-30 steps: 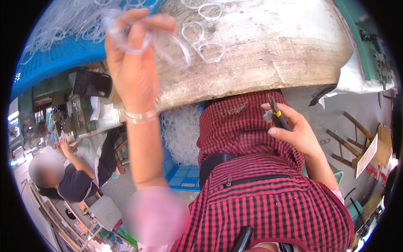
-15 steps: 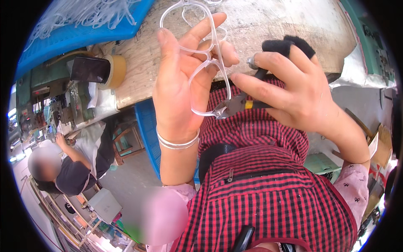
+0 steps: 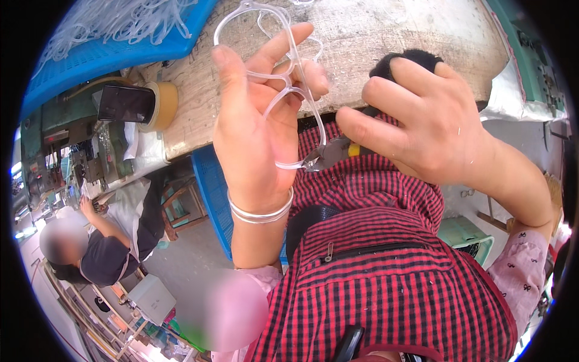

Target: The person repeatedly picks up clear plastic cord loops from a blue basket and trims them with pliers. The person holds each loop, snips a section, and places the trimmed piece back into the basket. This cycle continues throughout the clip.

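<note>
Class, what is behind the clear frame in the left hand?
Behind the clear frame are parts of the left hand, wooden table and checked garment. Whatever the hand covers cannot be seen.

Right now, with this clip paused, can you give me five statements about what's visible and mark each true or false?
1. The left hand holds a clear plastic frame. True.
2. The right hand holds a hammer. False: it holds cutters with a yellow band.
3. The cutters' jaws are at the frame's near end. True.
4. The blue basket at upper left is empty. False: clear plastic pieces fill it.
5. The tape roll is left of both hands. True.
</note>
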Available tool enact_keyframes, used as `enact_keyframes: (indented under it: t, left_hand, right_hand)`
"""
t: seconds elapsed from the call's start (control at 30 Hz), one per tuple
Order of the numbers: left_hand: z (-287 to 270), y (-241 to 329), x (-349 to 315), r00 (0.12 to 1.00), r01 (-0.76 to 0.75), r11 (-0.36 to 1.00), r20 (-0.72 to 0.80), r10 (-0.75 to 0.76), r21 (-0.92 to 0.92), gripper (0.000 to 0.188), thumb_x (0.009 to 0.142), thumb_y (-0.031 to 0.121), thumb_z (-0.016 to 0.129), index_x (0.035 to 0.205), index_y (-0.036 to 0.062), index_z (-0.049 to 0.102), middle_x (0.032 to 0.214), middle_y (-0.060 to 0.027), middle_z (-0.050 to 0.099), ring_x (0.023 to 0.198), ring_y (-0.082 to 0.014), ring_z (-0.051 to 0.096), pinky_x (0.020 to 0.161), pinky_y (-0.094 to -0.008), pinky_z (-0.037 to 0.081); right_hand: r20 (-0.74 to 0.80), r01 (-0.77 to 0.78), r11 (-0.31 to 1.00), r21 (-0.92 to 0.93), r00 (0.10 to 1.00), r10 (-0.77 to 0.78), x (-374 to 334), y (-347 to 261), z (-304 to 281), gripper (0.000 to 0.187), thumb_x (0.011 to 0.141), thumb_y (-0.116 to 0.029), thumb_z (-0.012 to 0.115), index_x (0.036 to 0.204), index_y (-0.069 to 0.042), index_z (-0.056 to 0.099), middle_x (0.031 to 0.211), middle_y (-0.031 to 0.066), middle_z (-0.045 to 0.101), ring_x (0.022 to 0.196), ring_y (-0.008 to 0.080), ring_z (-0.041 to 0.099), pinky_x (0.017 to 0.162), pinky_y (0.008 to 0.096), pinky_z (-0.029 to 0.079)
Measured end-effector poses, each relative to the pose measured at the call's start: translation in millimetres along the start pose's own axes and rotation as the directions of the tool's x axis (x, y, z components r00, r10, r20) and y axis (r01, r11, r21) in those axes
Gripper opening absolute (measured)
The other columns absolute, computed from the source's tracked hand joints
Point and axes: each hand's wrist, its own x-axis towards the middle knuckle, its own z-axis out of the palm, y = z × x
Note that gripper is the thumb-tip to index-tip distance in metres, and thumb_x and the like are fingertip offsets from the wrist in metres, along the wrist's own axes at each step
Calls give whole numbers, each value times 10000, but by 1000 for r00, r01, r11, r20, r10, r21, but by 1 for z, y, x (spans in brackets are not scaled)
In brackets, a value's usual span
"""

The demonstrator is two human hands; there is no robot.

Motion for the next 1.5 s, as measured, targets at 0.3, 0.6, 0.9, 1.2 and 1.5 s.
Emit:
enact_keyframes:
  t: [0.3,0.6,0.9,1.2,1.5]
  left_hand:
    - [-6,-12,4,913,-377,910,-95,396,171,968,1003,714,330,1423,-155,402,801,-108,601,828,-208,547,870,-323,428]
    - [18,-15,-4,605,-507,675,-335,722,537,1055,963,795,224,1412,-139,420,792,-111,593,792,-174,536,811,-290,421]
    - [-5,-31,-44,919,-340,925,-150,366,170,723,1068,554,367,1562,32,287,1132,-92,607,832,-199,563,714,-316,467]
    - [31,-18,-64,987,127,991,-95,-131,-41,916,1000,748,188,1607,62,167,830,-72,596,766,-147,524,748,-280,406]
    - [22,-26,-66,982,178,983,-70,-175,50,928,1011,734,188,1599,16,174,798,-71,583,727,-140,497,735,-280,395]
  right_hand:
    - [42,-445,749,490,871,490,-24,-39,35,393,666,-96,812,1043,-116,705,809,47,564,725,266,540,639,378,450]
    - [282,-615,413,672,728,625,-18,-67,41,365,761,-47,775,1119,-87,713,836,42,614,771,218,599,697,382,482]
    - [270,-495,133,859,659,702,-23,-48,40,416,815,-53,731,1226,-62,670,900,52,630,787,199,599,692,321,468]
    - [-107,-552,806,214,807,581,5,-34,20,605,622,-72,798,1206,-209,723,946,69,599,815,283,577,676,382,480]
    - [-67,-565,822,69,820,569,5,-40,22,515,639,-111,774,1135,-236,716,827,1,552,751,247,562,610,392,465]
